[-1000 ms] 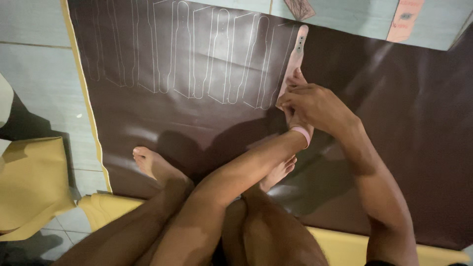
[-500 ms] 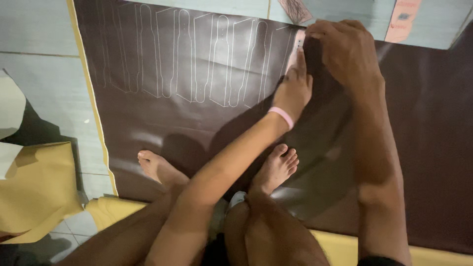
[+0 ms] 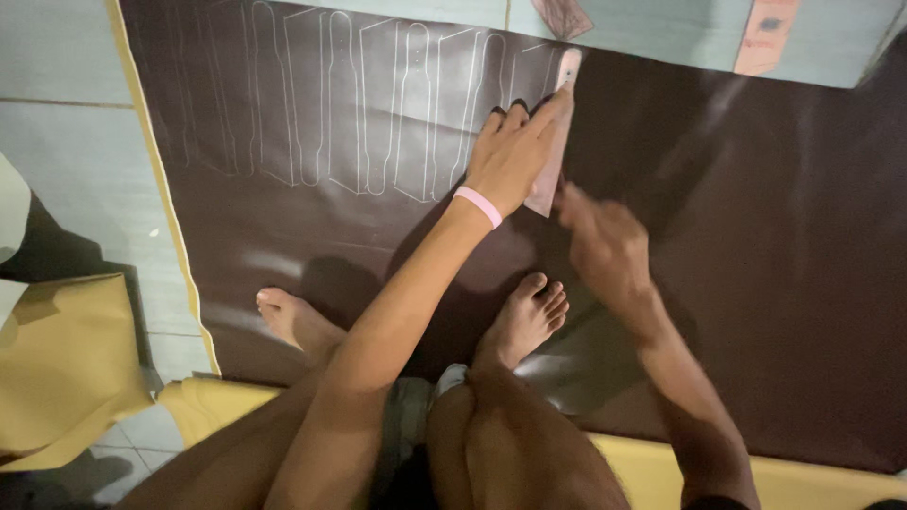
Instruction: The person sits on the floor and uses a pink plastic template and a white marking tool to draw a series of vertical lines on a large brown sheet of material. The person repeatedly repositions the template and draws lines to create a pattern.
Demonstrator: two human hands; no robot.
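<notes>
A large dark brown sheet (image 3: 756,236) lies on the floor, with a row of long outlines (image 3: 368,104) drawn in white on its upper left. A narrow pinkish template (image 3: 569,68) lies on the sheet right of the outlines. My left hand (image 3: 515,151), with a pink wristband, lies flat on the template and holds it down. My right hand (image 3: 605,246) is blurred just right of the template's lower end. Whether it holds a marking tool is not visible.
My bare feet (image 3: 302,321) (image 3: 524,316) stand on the sheet's near part. A crumpled yellow sheet (image 3: 57,368) lies at the left on pale floor tiles (image 3: 57,57). A yellow edge (image 3: 812,477) runs along the bottom. Cardboard pieces (image 3: 761,38) lie beyond the sheet.
My right hand has come down from the template's top to its lower end. My left hand has slid up the template from near its bottom.
</notes>
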